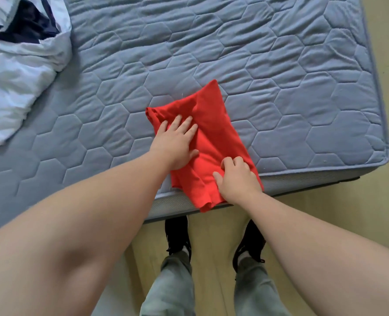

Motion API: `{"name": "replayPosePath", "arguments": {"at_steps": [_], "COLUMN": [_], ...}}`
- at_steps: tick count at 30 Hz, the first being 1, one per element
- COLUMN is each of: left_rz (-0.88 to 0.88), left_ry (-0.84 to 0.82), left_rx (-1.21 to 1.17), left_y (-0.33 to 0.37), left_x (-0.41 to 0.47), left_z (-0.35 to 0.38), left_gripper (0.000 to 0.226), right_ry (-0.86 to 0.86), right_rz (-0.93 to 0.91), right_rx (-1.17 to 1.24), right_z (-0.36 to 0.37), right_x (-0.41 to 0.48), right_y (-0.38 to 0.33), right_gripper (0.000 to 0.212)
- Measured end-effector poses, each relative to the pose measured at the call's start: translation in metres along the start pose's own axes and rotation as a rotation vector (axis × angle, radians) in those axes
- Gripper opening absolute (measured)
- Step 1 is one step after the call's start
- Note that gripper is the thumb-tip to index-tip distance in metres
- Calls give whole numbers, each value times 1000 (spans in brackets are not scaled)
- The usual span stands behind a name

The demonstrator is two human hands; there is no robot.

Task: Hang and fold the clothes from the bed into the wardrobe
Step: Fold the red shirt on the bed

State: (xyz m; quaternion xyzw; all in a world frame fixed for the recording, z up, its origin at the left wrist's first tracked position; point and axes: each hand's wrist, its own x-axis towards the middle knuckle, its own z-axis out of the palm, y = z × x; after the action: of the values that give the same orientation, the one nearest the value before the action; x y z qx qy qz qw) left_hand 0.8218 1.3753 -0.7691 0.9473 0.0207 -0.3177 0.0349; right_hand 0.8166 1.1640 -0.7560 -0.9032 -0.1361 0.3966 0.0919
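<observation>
The red garment (218, 124) lies part-folded into a narrow strip on the near corner of the bed (280, 87). Its long axis runs from the person away across the mattress, and its near end droops just over the mattress edge.

The left hand (177, 144) rests flat on it. Its fingers (184, 124) are straight and spread, pressing the strip's left half, with the fabric stretching on beyond the fingertips. The right hand (236, 179) sits nearer the person, at the strip's right edge close to the overhanging end. Its fingers (234, 161) are curled and its thumb is pushed into the cloth. It seems to pinch a fold there, though the knuckles hide the grip itself.

The next fold probably turns on this layout. The near end lies under the right fingers and the far end past the left fingertips, so the right hand is better placed to carry its end forward over the pinned middle.

Well off to the left of the left fingers lies a heap of white and navy clothes (18, 65).
</observation>
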Motion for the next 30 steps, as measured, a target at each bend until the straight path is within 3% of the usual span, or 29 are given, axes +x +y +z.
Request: {"name": "replayPosePath", "arguments": {"at_steps": [3, 6, 8, 11, 14, 17, 19, 24, 27, 30], "left_rz": [-18, -106, -277, -678, -1004, -923, -853, -802, -811, -825], "left_ry": [-22, 175, 308, 362, 301, 223, 169, -61, -111, -132], "left_rx": [39, 22, -52, -357, -887, -1384, -1563, -1711, -1828, -1889], "left_y": [4, 8, 12, 22, 33, 42, 42, 31, 30, 33], "left_x": [7, -11, -30, -53, -60, -61, -64, -71, -77, -79], "left_z": [-9, -8, 2, 22, 34, 43, 46, 55, 57, 54], "left_gripper": [82, 72, 70, 73, 57, 53, 55, 44, 28, 33], "right_ry": [-36, 44, 74, 152, 259, 134, 59, -85, -126, -177], "right_rz": [8, 115, 185, 249, 250, 213, 195, 146, 159, 199], "right_rx": [76, 209, 232, 233, 260, 390, 479, 439, 590, 751], "right_z": [-10, -25, -32, -37, -42, -48, -52, -52, -49, -47], "right_x": [8, 10, 11, 16, 28, 47, 58, 55, 45, 39], "right_y": [-1, -4, -3, -1, -2, -4, -1, 24, 35, 40], "right_gripper": [36, 29, 28, 34, 53, 75, 76, 54, 46, 28]}}
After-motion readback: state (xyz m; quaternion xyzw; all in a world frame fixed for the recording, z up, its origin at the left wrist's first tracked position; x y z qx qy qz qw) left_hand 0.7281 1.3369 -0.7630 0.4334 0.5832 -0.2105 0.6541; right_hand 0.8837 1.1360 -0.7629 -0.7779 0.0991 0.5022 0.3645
